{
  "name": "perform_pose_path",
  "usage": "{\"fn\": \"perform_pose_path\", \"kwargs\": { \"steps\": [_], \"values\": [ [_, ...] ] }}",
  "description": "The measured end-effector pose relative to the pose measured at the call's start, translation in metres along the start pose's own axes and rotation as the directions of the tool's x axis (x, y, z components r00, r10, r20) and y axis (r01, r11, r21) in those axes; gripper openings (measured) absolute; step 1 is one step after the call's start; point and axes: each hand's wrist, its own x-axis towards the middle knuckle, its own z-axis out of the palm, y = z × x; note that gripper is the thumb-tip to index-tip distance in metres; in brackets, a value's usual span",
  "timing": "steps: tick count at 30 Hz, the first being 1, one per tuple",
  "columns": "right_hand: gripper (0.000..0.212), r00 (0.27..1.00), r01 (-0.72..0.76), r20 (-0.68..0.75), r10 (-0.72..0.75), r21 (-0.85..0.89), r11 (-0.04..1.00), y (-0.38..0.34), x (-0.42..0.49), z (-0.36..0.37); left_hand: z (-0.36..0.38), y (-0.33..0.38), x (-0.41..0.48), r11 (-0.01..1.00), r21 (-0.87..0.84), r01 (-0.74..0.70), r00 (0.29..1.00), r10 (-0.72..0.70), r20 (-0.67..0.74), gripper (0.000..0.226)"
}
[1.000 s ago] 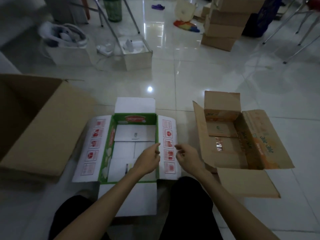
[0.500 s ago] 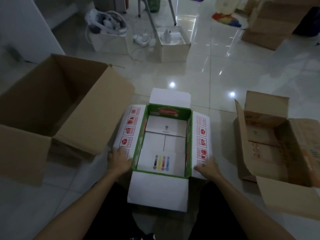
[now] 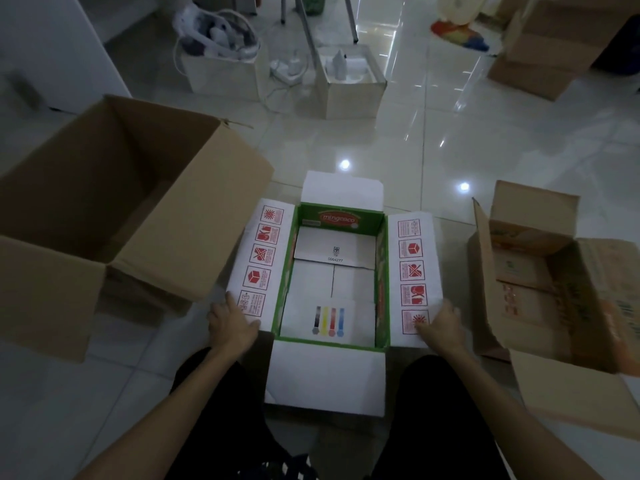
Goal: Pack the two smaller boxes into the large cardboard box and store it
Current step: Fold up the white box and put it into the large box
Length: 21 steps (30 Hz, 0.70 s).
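Note:
A green-and-white box (image 3: 332, 282) lies open on the floor between my knees, all its flaps spread out. My left hand (image 3: 232, 325) grips the near corner of its left flap. My right hand (image 3: 440, 327) grips the near corner of its right flap. The large brown cardboard box (image 3: 114, 209) stands open at the left, with nothing visible inside. A smaller brown box with orange print (image 3: 554, 292) sits open at the right.
The floor is glossy white tile. At the back stand a small box with a white bottle (image 3: 349, 84), a box holding a bag (image 3: 221, 60), stacked cartons (image 3: 543, 53) at the far right, metal chair legs (image 3: 308, 26) and a white cabinet (image 3: 52, 46).
My hands moved from the middle of the green-and-white box out to its two side flaps. My view swung down and left, bringing the large box further into sight.

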Motion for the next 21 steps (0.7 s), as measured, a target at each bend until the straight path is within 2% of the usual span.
{"fn": "perform_pose_path", "kwargs": {
  "steps": [3,7,10,11,13,14,16,19,21],
  "values": [
    [0.036,0.996,0.076,-0.046,-0.072,0.104,0.992,-0.007,-0.007,-0.014,0.0,0.008,-0.022,0.996,0.004,-0.086,0.992,0.086,-0.091,0.082],
    [0.025,0.993,0.098,0.052,-0.103,0.078,0.992,-0.023,-0.016,-0.032,0.001,0.023,-0.047,0.97,-0.1,-0.222,0.964,0.203,-0.175,0.077],
    [0.02,0.986,0.129,0.108,-0.13,0.016,0.991,-0.033,-0.02,-0.041,-0.007,0.041,-0.041,0.941,-0.281,-0.189,0.98,0.161,-0.119,0.07],
    [0.019,0.981,0.152,0.125,-0.151,0.003,0.988,-0.038,-0.022,-0.043,-0.009,0.047,-0.036,0.933,-0.317,-0.172,0.984,0.15,-0.092,0.06],
    [0.019,0.97,0.198,0.144,-0.194,-0.011,0.98,-0.047,-0.028,-0.044,-0.015,0.059,-0.031,0.933,-0.312,-0.178,0.984,0.164,-0.07,0.033],
    [0.02,0.968,0.21,0.14,-0.206,-0.012,0.978,-0.05,-0.03,-0.044,-0.017,0.065,-0.031,0.93,-0.308,-0.2,0.98,0.186,-0.073,0.026],
    [0.011,0.965,0.218,0.149,-0.214,-0.011,0.976,-0.056,-0.038,-0.047,-0.023,0.076,-0.035,0.919,-0.297,-0.26,0.966,0.246,-0.086,0.03],
    [0.015,0.957,0.257,0.146,-0.25,-0.031,0.966,-0.067,-0.048,-0.055,-0.037,0.086,-0.039,0.903,-0.27,-0.335,0.942,0.315,-0.118,0.033],
    [0.005,0.953,0.282,0.123,-0.275,-0.037,0.959,-0.078,-0.057,-0.067,-0.053,0.091,-0.042,0.888,-0.265,-0.375,0.926,0.348,-0.145,0.03]
  ]
}}
